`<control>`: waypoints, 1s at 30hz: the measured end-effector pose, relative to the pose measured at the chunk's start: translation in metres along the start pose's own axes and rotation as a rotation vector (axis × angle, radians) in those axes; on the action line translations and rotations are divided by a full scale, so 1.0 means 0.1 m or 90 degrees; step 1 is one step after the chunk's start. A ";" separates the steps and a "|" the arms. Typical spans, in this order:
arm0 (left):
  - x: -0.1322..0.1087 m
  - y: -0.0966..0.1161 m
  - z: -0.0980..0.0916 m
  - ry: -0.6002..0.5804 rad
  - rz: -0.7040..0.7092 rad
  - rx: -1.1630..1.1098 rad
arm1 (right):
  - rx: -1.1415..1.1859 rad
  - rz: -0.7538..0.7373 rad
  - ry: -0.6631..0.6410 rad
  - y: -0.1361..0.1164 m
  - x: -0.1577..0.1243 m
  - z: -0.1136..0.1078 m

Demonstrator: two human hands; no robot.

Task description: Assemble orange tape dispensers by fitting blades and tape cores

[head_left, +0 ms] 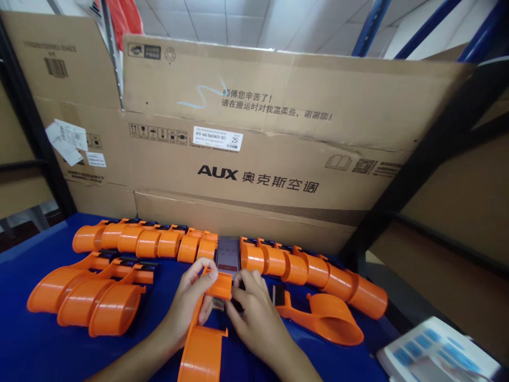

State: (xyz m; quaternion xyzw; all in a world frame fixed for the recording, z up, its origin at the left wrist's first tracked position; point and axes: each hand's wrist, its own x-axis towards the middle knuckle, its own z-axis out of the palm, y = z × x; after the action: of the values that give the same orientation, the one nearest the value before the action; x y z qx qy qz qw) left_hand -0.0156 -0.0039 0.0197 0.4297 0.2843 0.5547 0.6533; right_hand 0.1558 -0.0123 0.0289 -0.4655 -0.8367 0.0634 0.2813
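Note:
My left hand (194, 289) is closed around the narrow handle end of an orange plastic cup-shaped holder (201, 353). The holder's round cup hangs down toward me. Close against the handle end is my right hand (252, 302), its fingers pinched together. Something small and dark shows between those fingertips, but what it is cannot be made out. To the right of the hands lies a similar orange holder (326, 318) with a black piece (279, 295) at its handle end. Just behind my hands a phone-like device (228, 252) leans upright.
Rows of orange holders (147, 243) line the back of the blue table surface (159, 355), with more (294, 267) at right and three (115, 310) at front left. A large cardboard panel (254, 164) stands behind. A white-and-blue box (437, 350) sits at lower right.

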 end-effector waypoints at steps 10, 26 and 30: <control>0.02 -0.14 -0.01 -0.018 -0.048 0.075 | 0.329 0.070 0.030 -0.09 -0.04 -0.24; -0.62 0.65 -0.09 -0.387 0.508 0.942 | 0.475 0.212 0.200 0.14 -0.07 -0.10; -0.68 0.73 -0.27 -0.348 0.501 1.065 | 0.467 0.205 0.247 0.08 -0.04 -0.10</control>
State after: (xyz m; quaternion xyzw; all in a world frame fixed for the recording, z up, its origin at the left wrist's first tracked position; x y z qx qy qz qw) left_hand -0.0888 -0.0616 0.0641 0.9354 0.2611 0.2325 -0.0537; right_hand 0.1691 -0.0124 0.0327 -0.4626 -0.6074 0.3104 0.5662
